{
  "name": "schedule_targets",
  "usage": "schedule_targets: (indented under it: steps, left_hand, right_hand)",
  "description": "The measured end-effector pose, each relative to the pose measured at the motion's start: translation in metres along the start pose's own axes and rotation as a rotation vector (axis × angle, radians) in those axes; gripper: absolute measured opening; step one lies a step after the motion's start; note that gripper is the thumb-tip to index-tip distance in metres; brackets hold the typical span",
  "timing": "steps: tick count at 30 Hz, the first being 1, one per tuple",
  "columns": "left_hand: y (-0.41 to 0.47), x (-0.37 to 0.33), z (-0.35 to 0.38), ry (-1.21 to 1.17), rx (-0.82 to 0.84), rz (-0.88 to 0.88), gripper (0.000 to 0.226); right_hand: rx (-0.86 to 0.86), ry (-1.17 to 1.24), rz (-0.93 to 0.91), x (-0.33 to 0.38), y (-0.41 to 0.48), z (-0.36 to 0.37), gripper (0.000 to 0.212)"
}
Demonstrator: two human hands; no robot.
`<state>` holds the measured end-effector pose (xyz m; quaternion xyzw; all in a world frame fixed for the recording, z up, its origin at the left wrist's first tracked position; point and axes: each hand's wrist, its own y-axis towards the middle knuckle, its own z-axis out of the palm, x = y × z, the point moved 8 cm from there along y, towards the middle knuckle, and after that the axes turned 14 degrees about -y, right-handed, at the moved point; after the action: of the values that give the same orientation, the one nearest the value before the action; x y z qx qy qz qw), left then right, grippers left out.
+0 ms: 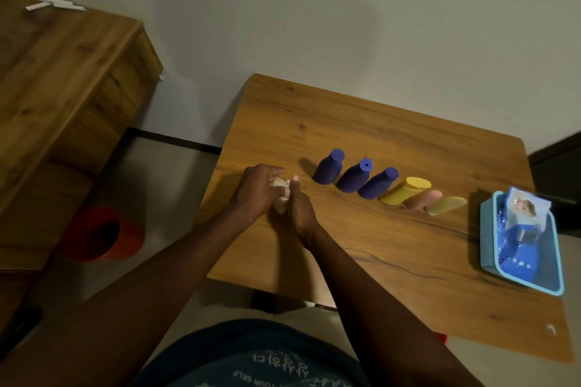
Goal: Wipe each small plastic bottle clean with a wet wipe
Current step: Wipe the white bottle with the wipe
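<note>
Pale bottle gripped in both hands over the tabletop's left side, wiping step in hand

The left hand (pixel 257 190) and right hand (pixel 299 209) both curl tight round the pale bottle (pixel 280 198), just above the tabletop (pixel 345 122); the wipe can't be told apart from it in this light. To do it well, prob. turn the bottle w/ one hand and rub w/ the other, incl. cap & base. Then set it apart from the six other bottles (pixel 355 176) in the row to the right, so none gets missed.
</note>
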<state>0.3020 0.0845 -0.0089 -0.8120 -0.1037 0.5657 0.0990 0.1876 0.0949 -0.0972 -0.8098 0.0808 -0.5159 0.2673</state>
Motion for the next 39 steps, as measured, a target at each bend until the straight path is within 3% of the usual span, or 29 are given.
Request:
schedule_targets:
  steps: [2, 6, 14, 22, 30, 39]
  left_hand:
    - [0.0, 0.001, 0.0, 0.002, -0.001, 0.003, 0.063]
    - [0.0, 0.002, -0.001, -0.009, -0.011, 0.005, 0.062]
    - [0.002, 0.003, 0.0, -0.006, -0.026, 0.016, 0.057]
    - [0.001, 0.004, 0.0, -0.023, -0.025, -0.005, 0.062]
    - [0.001, -0.001, -0.009, 0.051, -0.109, 0.019, 0.057]
    - [-0.003, 0.0, -0.011, 0.043, -0.12, 0.007, 0.048]
  right_hand:
    - [-0.004, -0.023, 0.02, -0.007, 0.001, -0.001, 0.089]
    - [-0.044, 0.035, 0.046, -0.013, -0.012, -0.006, 0.076]
    - [-0.06, 0.107, -0.097, 0.014, -0.029, -0.018, 0.065]
    - [-0.046, 0.053, 0.07, -0.006, -0.015, -0.006, 0.07]
    - [-0.038, 0.105, -0.051, 0.02, -0.034, -0.024, 0.054]
    - [-0.002, 0.059, 0.078, 0.005, -0.025, -0.01, 0.068]
